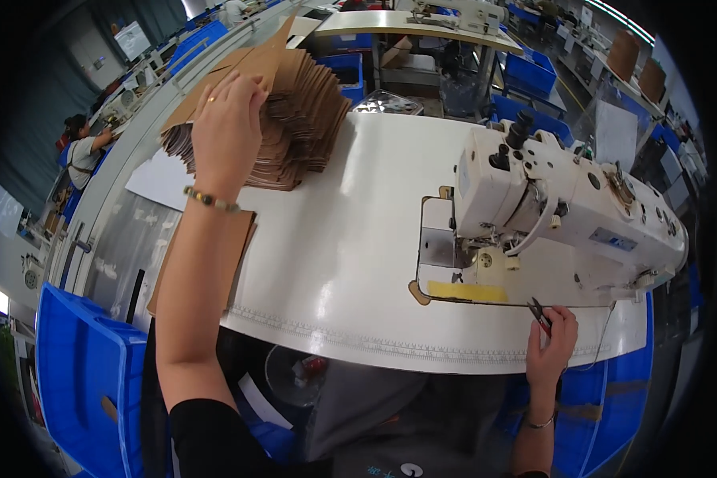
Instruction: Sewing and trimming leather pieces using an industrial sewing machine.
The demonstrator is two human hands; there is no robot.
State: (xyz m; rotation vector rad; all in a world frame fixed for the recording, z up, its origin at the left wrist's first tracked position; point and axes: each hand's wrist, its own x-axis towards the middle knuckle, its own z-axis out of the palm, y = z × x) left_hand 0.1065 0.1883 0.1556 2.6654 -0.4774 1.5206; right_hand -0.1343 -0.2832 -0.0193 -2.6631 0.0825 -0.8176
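The left hand [225, 127] is laid on a fanned stack of brown card pieces [295, 119] at the far left of the bench [358, 239], its fingers curled over the top edge of one piece that is lifted and tilted above the rest; that piece is grasped but not yet drawn clear of the stack. The right hand [551, 350] rests at the near edge of the bench, closed around small snips [538, 315] with a red and dark handle whose tips point toward the sewing machine [566, 215]. No piece is seen under the needle, and the plate beside the yellow strip [466, 291] lies bare, so the work is judged to be at the pick-up of a fresh piece, with the feeding and stitching left to do. The stack is tall and untidy, its pieces flat, thin and slipped sideways like a spread deck, and many appear to remain. More brown card [231, 239] lies flat beneath the left forearm at the bench's left edge. Blue bins [88, 366] stand at the near left and beyond the bench, and another person [84, 143] is at work far to the left.
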